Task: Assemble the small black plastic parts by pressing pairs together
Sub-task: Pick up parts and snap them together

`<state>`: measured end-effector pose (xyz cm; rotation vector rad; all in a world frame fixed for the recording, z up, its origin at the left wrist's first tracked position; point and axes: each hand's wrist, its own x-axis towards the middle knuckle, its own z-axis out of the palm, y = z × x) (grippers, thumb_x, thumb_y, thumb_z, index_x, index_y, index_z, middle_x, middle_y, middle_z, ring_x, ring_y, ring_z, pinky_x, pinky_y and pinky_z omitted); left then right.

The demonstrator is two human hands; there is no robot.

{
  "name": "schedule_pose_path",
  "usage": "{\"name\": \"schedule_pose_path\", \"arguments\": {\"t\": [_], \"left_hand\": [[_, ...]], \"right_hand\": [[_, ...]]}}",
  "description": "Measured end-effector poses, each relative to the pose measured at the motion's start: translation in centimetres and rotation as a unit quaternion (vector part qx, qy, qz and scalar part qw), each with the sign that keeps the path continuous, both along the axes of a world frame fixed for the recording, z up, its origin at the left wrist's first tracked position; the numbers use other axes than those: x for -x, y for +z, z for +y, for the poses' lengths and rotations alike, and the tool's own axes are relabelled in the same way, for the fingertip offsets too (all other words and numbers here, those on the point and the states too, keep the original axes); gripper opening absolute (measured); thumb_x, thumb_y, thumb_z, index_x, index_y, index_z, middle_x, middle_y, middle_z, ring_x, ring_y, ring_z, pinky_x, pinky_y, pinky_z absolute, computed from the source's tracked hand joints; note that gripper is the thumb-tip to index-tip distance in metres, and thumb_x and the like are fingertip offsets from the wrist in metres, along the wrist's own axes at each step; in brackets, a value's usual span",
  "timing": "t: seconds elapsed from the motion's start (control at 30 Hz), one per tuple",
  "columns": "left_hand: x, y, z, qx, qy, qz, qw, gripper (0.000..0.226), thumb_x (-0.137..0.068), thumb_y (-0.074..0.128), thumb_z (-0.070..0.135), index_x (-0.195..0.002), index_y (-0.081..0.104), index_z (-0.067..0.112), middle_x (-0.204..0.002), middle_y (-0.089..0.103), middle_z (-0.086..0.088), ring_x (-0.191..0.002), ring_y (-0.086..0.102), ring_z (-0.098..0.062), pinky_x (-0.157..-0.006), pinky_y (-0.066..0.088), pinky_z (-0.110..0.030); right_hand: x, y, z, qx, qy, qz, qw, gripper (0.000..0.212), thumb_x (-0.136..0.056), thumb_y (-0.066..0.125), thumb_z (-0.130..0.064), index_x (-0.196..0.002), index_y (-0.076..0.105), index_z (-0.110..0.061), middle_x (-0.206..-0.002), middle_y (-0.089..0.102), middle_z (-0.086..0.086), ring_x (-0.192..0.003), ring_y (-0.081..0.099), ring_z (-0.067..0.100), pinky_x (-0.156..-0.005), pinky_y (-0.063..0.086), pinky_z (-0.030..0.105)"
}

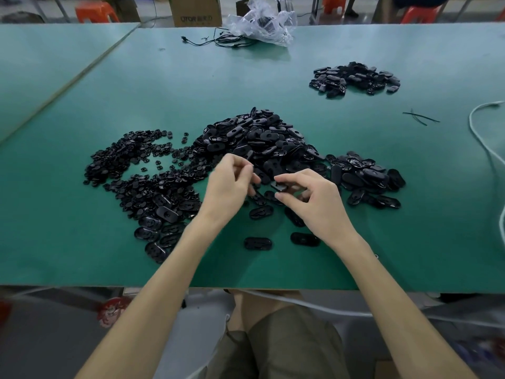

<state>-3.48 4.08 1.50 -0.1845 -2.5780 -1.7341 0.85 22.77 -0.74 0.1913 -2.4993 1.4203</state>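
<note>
A big heap of black oval plastic shells (pixel 259 138) lies in the middle of the green table (pixel 382 242). To its left spreads a pile of small round black pieces (pixel 128 165). My right hand (pixel 311 203) pinches one black oval shell (pixel 279 186) between thumb and fingers, just above the table. My left hand (pixel 226 187) is close beside it with fingers curled; whether its fingertips hold a small piece is hidden. Loose oval shells (pixel 258 243) lie under and in front of both hands.
A smaller heap of black oval parts (pixel 355 77) lies at the back right. A crumpled clear plastic bag (pixel 265 23) and black cables (pixel 218 41) are at the far edge. A white cord (pixel 481 132) runs along the right side. Two thin black ties (pixel 420 117) lie nearby.
</note>
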Motion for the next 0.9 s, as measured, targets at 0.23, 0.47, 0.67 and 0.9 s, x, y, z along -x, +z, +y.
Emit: {"name": "schedule_pose_path", "arguments": {"t": [0.23,0.47,0.67,0.9], "left_hand": [[0.1,-1.4,1.5,-0.135,-0.041,-0.013,0.990,0.007,-0.104,0.057,0.009,-0.098,0.061,0.008,-0.077,0.075,-0.001,-0.058,0.064,-0.014,-0.050,0.044,-0.018],[0.6,-1.9,0.8,-0.142,-0.079,-0.029,0.986,0.007,-0.103,0.062,0.010,-0.102,0.067,0.005,-0.075,0.072,0.000,-0.060,0.062,-0.014,-0.050,0.042,-0.019],[0.3,-2.0,0.9,-0.132,-0.086,0.000,0.987,0.006,-0.103,0.064,0.011,-0.100,0.069,0.011,-0.089,0.074,-0.017,-0.070,0.065,-0.022,-0.054,0.045,-0.023],[0.4,-2.5,0.8,-0.125,-0.105,0.029,0.986,0.004,-0.101,0.067,0.009,-0.101,0.071,0.008,-0.079,0.072,0.001,-0.064,0.064,-0.012,-0.054,0.045,-0.020]], "right_hand": [[-0.1,0.1,0.1,0.017,0.003,-0.005,1.000,0.042,-0.082,0.089,-0.024,-0.123,0.077,-0.021,-0.112,0.069,-0.007,-0.099,0.065,0.002,-0.081,0.052,0.015],[0.0,0.1,0.0,0.019,0.000,0.004,1.000,0.030,-0.094,0.078,-0.013,-0.123,0.077,-0.021,-0.113,0.070,-0.006,-0.099,0.068,0.008,-0.088,0.058,0.030],[0.0,0.1,-0.1,0.024,-0.001,0.009,1.000,0.036,-0.092,0.079,-0.011,-0.127,0.075,-0.020,-0.115,0.069,-0.005,-0.101,0.068,0.009,-0.090,0.059,0.031],[0.1,0.0,0.1,0.030,0.001,0.007,1.000,0.039,-0.091,0.080,-0.010,-0.128,0.074,-0.021,-0.115,0.068,-0.006,-0.102,0.069,0.010,-0.089,0.059,0.027]]}}
